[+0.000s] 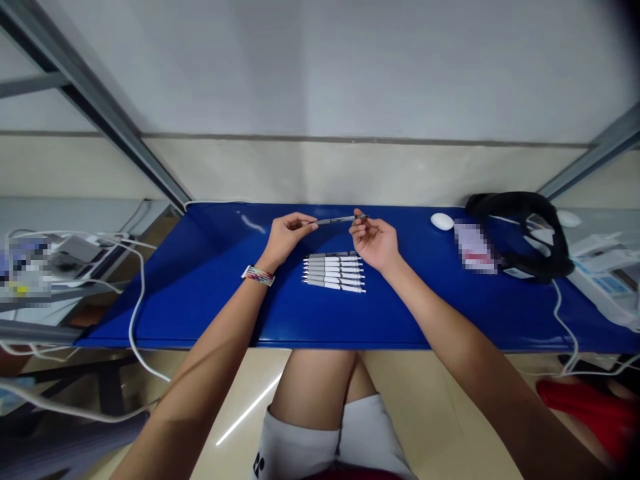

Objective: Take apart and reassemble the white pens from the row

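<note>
A grey pen (335,220) is held level above the blue table (210,280), stretched between both hands. My left hand (287,237) pinches its left end between thumb and fingers; a colourful woven band circles that wrist. At the other end, the fingertips of my right hand (375,240) close on the pen, palm turned partly upward. Just below, several white-and-grey pens (333,272) lie side by side in a row on the table, tips to the left. The uppermost pen of the row looks darker than the others.
To the right are a white oval object (443,221), a blurred-out packet (475,247) and a black head strap (560,233). White cables (140,300) hang over the left edge. A grey metal frame (115,127) rises at the left, and a wall (320,167) stands behind.
</note>
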`<state>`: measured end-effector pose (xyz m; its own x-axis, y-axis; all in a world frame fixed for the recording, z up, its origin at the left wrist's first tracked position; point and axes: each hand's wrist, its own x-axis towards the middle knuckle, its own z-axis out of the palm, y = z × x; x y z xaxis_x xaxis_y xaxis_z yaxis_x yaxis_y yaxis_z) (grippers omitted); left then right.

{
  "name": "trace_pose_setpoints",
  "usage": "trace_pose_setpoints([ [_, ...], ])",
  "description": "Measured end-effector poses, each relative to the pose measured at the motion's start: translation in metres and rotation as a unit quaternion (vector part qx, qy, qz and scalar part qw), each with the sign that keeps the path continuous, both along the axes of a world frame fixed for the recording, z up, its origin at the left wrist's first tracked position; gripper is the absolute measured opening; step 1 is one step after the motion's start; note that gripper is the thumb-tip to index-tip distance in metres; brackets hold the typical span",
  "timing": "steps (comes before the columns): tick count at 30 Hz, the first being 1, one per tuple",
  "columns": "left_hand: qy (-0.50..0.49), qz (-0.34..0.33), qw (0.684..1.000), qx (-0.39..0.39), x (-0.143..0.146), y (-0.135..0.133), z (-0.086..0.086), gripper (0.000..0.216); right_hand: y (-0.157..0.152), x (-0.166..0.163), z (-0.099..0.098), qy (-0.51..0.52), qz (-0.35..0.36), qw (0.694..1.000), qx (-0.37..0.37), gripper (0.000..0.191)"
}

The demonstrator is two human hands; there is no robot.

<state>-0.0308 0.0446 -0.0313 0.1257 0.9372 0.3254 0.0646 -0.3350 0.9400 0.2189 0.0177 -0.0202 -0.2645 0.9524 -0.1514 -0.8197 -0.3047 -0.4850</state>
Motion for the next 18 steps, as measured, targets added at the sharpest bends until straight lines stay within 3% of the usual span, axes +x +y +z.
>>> trace_pose_setpoints([
  [18,-0.001,-0.013,1.000,0.005,0.0006,0.0006,-0.0024,0.028,0.0016,-0.0009,-0.0028,0.020,-0.014,1.000,-0.015,0.021],
])
